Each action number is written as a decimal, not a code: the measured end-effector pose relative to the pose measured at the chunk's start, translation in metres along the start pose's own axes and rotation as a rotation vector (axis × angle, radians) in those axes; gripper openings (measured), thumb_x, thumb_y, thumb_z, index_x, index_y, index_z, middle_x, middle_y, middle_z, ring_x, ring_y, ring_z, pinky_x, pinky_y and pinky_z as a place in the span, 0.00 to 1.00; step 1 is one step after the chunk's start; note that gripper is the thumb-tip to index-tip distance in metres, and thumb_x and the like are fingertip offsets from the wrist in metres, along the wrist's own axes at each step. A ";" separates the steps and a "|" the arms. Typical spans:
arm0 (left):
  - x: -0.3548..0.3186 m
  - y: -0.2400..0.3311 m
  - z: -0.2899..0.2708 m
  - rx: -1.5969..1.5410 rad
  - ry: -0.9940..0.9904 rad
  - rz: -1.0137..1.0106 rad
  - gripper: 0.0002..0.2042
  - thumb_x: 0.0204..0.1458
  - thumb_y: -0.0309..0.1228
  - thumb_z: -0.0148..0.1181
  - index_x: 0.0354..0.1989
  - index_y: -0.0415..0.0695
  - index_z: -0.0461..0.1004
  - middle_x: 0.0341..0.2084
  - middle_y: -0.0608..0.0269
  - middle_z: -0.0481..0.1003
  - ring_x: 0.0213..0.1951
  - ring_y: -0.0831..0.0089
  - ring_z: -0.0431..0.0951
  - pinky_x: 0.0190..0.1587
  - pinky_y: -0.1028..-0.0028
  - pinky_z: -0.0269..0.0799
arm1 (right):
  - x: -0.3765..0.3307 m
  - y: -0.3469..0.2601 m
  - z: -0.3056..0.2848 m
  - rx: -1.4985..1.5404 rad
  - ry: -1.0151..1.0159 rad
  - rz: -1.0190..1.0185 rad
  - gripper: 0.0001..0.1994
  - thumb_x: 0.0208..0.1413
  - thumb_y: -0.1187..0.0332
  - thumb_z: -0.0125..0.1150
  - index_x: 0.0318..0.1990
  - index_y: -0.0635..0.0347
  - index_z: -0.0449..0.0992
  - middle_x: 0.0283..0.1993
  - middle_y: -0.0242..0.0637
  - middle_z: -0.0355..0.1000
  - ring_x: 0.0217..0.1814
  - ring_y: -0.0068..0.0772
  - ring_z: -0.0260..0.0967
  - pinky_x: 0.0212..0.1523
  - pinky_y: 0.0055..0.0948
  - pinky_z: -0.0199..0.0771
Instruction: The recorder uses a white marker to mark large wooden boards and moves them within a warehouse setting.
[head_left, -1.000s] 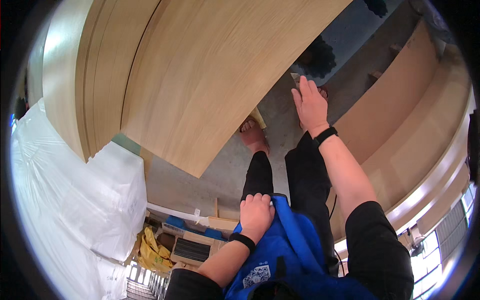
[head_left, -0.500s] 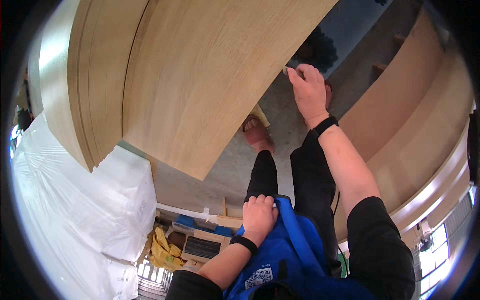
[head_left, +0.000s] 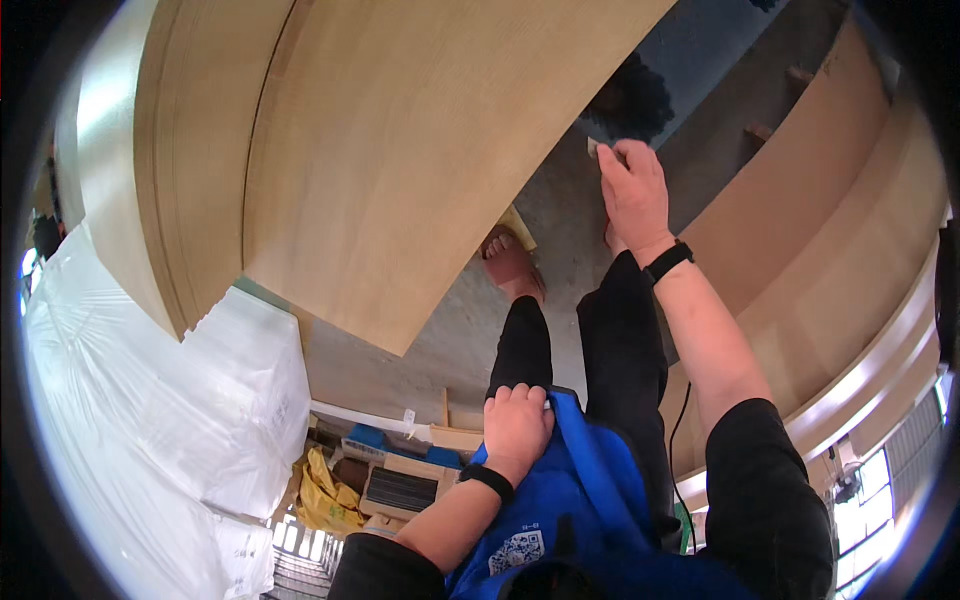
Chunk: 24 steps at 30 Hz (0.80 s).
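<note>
My right hand [head_left: 637,190] is raised beside the right edge of a large wood-grain panel [head_left: 400,150], a little apart from it. Thumb and fingers pinch a small pale flat piece [head_left: 592,147], too small to name. Low in the middle, my left hand [head_left: 517,425] lies curled on the blue apron [head_left: 590,470] over my thigh. A bit of something white shows at the edge of its fingers; what the hand grips is mostly hidden.
Brown curved-looking boards [head_left: 790,220] stand along the right. White plastic-wrapped stacks [head_left: 160,400] are at the left. Below them lie a yellow bag [head_left: 325,495] and boxes [head_left: 400,490]. A dark cable [head_left: 680,450] hangs beside my right leg. My foot [head_left: 512,265] stands near the panel.
My right hand has moved right and slightly down, away from the panel's edge, with the pale piece still pinched. My left hand has barely shifted.
</note>
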<state>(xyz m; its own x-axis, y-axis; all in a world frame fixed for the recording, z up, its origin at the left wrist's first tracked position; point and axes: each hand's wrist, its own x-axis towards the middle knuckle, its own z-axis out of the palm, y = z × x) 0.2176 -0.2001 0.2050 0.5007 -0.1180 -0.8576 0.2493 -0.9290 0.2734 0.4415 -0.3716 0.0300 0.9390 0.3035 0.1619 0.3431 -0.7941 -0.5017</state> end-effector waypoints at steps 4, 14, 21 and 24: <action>-0.001 0.001 0.002 0.007 -0.032 -0.019 0.09 0.46 0.36 0.59 0.34 0.47 0.75 0.34 0.62 0.74 0.41 0.60 0.72 0.43 0.61 0.68 | 0.034 -0.003 0.009 -0.016 0.049 -0.024 0.14 0.48 0.76 0.57 0.44 0.53 0.74 0.35 0.38 0.65 0.38 0.42 0.66 0.36 0.36 0.69; -0.005 -0.002 0.005 -0.008 0.030 -0.002 0.09 0.45 0.35 0.59 0.33 0.47 0.74 0.32 0.62 0.73 0.40 0.61 0.72 0.41 0.61 0.68 | -0.047 -0.082 0.030 0.223 -0.384 -0.164 0.13 0.50 0.72 0.53 0.45 0.51 0.72 0.31 0.38 0.63 0.35 0.41 0.66 0.31 0.37 0.70; -0.012 -0.012 0.009 -0.081 0.068 0.008 0.09 0.44 0.35 0.61 0.31 0.46 0.72 0.31 0.60 0.72 0.39 0.57 0.71 0.39 0.59 0.67 | 0.039 -0.035 0.015 0.023 0.008 0.030 0.13 0.50 0.76 0.53 0.44 0.57 0.71 0.33 0.43 0.66 0.38 0.47 0.68 0.34 0.39 0.70; -0.014 -0.016 0.016 -0.100 0.067 -0.001 0.09 0.44 0.35 0.60 0.31 0.46 0.72 0.31 0.60 0.73 0.39 0.58 0.72 0.39 0.59 0.67 | 0.009 -0.056 0.040 0.012 -0.178 -0.023 0.14 0.50 0.75 0.54 0.45 0.54 0.72 0.34 0.41 0.66 0.37 0.46 0.68 0.34 0.39 0.71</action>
<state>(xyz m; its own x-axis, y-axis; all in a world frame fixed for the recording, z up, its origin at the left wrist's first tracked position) 0.1937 -0.1890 0.2055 0.5534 -0.0900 -0.8280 0.3301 -0.8890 0.3173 0.4293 -0.3032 0.0252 0.9117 0.4103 0.0210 0.3627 -0.7799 -0.5101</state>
